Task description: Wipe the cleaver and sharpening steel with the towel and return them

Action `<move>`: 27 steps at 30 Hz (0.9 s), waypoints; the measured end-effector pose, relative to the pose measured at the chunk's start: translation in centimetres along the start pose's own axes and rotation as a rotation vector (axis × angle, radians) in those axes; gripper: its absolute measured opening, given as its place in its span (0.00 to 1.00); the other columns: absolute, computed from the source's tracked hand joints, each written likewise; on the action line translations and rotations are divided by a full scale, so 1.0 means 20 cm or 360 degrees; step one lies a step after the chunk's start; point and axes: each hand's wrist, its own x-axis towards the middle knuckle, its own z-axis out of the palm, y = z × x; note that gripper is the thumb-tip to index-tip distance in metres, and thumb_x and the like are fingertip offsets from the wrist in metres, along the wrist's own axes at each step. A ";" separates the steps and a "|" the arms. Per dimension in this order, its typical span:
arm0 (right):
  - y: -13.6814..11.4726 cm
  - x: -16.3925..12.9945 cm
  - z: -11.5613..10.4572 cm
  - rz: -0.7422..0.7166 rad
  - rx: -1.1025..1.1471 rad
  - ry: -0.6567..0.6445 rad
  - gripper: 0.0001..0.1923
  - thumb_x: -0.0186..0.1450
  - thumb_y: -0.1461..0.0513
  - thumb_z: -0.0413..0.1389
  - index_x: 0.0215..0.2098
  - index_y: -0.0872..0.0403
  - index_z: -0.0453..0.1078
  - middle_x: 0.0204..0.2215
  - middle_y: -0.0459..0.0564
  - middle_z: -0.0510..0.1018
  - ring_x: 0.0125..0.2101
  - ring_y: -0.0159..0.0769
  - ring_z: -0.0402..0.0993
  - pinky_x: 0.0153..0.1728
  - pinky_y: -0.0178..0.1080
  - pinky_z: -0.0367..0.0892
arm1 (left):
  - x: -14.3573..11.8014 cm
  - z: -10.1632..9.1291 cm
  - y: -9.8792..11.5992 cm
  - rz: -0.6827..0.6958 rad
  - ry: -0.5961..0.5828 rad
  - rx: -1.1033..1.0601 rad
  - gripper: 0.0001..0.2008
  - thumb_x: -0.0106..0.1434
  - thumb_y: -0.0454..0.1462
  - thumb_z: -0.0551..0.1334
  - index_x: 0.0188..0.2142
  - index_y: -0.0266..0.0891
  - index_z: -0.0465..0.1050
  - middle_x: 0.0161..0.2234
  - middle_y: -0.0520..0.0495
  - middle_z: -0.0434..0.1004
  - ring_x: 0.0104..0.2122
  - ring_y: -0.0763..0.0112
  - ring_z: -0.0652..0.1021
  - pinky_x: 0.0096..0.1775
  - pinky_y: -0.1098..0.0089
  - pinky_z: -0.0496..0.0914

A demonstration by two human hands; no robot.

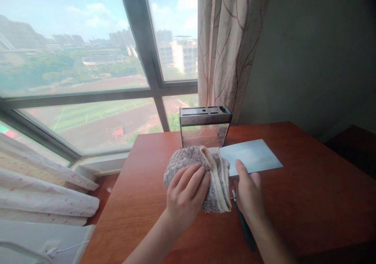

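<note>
My left hand (pixel 186 195) is closed on a folded, fuzzy grey cloth (pixel 182 158) with cream edging. The cloth covers the left end of a flat, shiny panel (pixel 252 156) that looks pale blue, as if reflecting the sky. My right hand (pixel 249 191) grips the panel's near edge, thumb on top and the other fingers largely hidden. Under my right wrist, a screwdriver-like tool (pixel 247 230) with a dark handle and thin metal shaft lies on the table. Beyond the cloth stands a clear-sided box (pixel 205 119) with a dark frame and slotted top.
Everything rests on or above a reddish-brown wooden table (pixel 141 185). A window (pixel 96 60) lies behind and to the left. Patterned curtains (pixel 229 40) hang behind the table, and a white cable (pixel 73 246) runs low at the left.
</note>
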 end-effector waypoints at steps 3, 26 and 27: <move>0.01 -0.01 0.00 -0.0006 0.0053 0.0024 0.20 0.59 0.48 0.58 0.32 0.58 0.74 0.16 0.46 0.74 0.18 0.38 0.70 0.22 0.38 0.64 | -0.03 -0.02 -0.02 0.0103 0.0032 0.0003 0.14 0.66 0.28 0.56 0.48 0.34 0.75 0.47 0.40 0.80 0.53 0.57 0.74 0.54 0.58 0.66; 0.04 -0.09 0.04 -0.0060 0.0101 0.0113 0.20 0.59 0.49 0.58 0.39 0.57 0.75 0.37 0.54 0.82 0.40 0.47 0.77 0.40 0.44 0.70 | 0.02 -0.01 -0.06 0.0125 0.0089 -0.0028 0.14 0.68 0.30 0.54 0.50 0.36 0.74 0.45 0.46 0.82 0.51 0.63 0.76 0.52 0.61 0.66; 0.04 -0.09 0.04 -0.0048 0.0100 0.0110 0.20 0.58 0.49 0.58 0.38 0.57 0.76 0.35 0.53 0.82 0.38 0.47 0.78 0.39 0.44 0.70 | 0.03 -0.02 -0.06 0.0139 0.0096 -0.0045 0.14 0.68 0.30 0.55 0.49 0.36 0.74 0.44 0.46 0.83 0.50 0.63 0.77 0.52 0.62 0.66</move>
